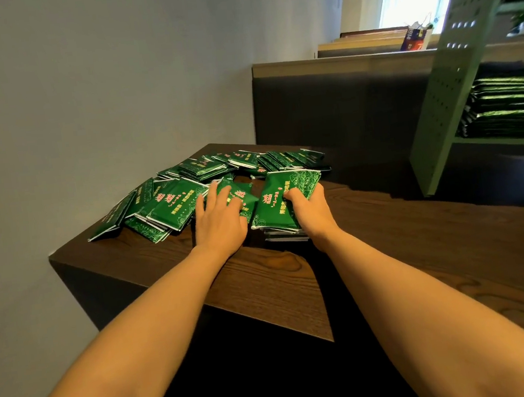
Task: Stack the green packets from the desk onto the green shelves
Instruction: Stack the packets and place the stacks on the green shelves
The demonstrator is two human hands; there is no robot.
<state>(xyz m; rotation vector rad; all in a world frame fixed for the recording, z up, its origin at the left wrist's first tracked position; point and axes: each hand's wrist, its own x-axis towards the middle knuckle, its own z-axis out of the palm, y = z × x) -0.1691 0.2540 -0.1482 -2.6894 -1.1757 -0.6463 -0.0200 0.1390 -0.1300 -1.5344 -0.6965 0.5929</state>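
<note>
Right hand [311,207] grips a small stack of glossy green foil packets [282,202] at frame centre. Left hand [219,222] lies flat, fingers spread, on a loose green packet [238,197] beside it. More packets are scattered centre-left on the dark wood-grain desk [387,237]. Step: prob. gathering a batch. Next: add that packet, square the edges, carry to the pale green perforated metal shelves [455,81], upper right.

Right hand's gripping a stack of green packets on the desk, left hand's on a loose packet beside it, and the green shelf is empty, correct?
Not quite: the green shelf is not empty. The head view shows shelved packets piled on it. The rest holds: the right hand grips the stack on the desk, and the left hand rests on a loose packet.
</note>
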